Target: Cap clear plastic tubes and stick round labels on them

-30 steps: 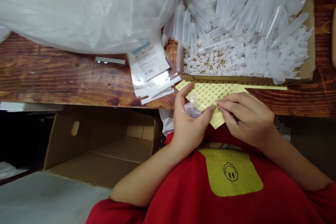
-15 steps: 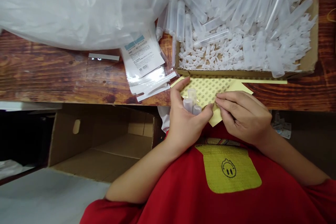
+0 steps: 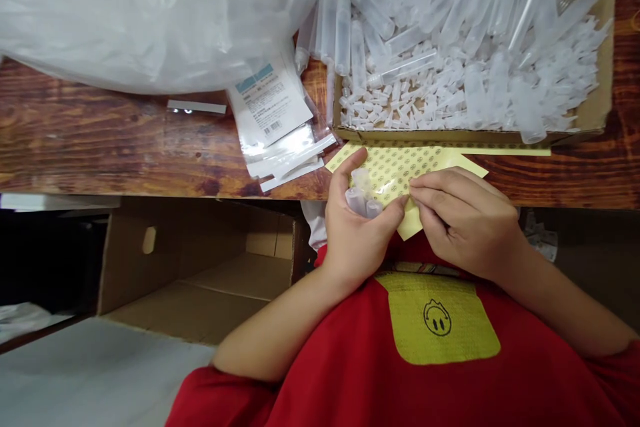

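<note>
Tubes point(image 3: 361, 193), small and clear, sit bunched in the left hand point(image 3: 356, 227), gripped between curled fingers and thumb at the table point(image 3: 100, 140) edge. Right hand point(image 3: 463, 220) lies just beside, fingertips pressed together on the yellow sticker sheet point(image 3: 400, 167) beneath the tubes. Behind the sheet stands a cardboard box point(image 3: 595, 117) heaped with tubes; packets point(image 3: 275, 113) and a plastic bag point(image 3: 150, 13) lie left of it

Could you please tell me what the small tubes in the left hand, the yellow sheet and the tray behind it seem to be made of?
Small translucent tubes: probably frosted plastic, since light passes through them. Yellow dotted sheet: likely glossy coated paper, thin and showing glare. Shallow brown tray: apparently matte cardboard, with raw brown edges.
</note>
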`<state>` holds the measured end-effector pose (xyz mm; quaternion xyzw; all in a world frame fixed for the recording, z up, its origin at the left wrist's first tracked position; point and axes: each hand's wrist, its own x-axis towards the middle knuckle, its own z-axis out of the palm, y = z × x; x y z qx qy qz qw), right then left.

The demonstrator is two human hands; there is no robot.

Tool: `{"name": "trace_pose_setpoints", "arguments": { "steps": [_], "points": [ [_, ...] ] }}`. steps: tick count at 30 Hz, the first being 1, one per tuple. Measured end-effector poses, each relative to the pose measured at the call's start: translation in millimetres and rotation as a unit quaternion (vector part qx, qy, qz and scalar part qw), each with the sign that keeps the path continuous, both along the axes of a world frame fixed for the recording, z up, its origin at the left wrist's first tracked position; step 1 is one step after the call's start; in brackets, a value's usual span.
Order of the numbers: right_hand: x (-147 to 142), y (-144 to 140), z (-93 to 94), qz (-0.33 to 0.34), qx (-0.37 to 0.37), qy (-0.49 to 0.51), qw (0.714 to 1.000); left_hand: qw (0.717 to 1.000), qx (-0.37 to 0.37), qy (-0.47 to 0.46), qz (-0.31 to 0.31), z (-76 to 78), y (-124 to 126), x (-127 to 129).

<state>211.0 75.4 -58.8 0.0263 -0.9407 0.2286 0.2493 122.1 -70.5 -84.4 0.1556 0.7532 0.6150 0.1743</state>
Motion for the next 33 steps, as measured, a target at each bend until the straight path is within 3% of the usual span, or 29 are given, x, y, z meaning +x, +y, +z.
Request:
{"name": "trace_pose_setpoints", "arguments": {
  "steps": [5, 11, 22, 27, 30, 33],
  "points": [
    [-1.2, -2.7, 2.6, 0.007, 0.042, -0.008, 0.999, 0.995, 0.033, -0.09, 0.009, 5.8, 3.6, 1.4],
    [-0.5, -3.9, 1.0, 0.002, 0.101, -0.009, 0.995, 0.994, 0.038, -0.103, 0.014, 4.2, 3.3, -0.1],
    [-5.0, 0.7, -0.3, -0.046, -0.004, 0.031, 0.998, 0.999, 0.02, -0.005, -0.029, -2.6, -3.0, -4.1],
    [-7.0, 4.6, -3.6, -0.087, -0.081, 0.046, 0.992, 0.992, 0.032, 0.114, -0.044, -8.7, -11.3, -7.1],
    [-9.7, 4.2, 0.1, -0.074, -0.111, 0.066, 0.989, 0.985, 0.058, 0.149, -0.067, -10.9, -18.1, -9.0],
    [-14.2, 0.0, 11.5, -0.02, -0.116, 0.084, 0.99, 0.98, 0.08, 0.152, -0.104, -10.1, -23.5, -10.0]
  ]
}}
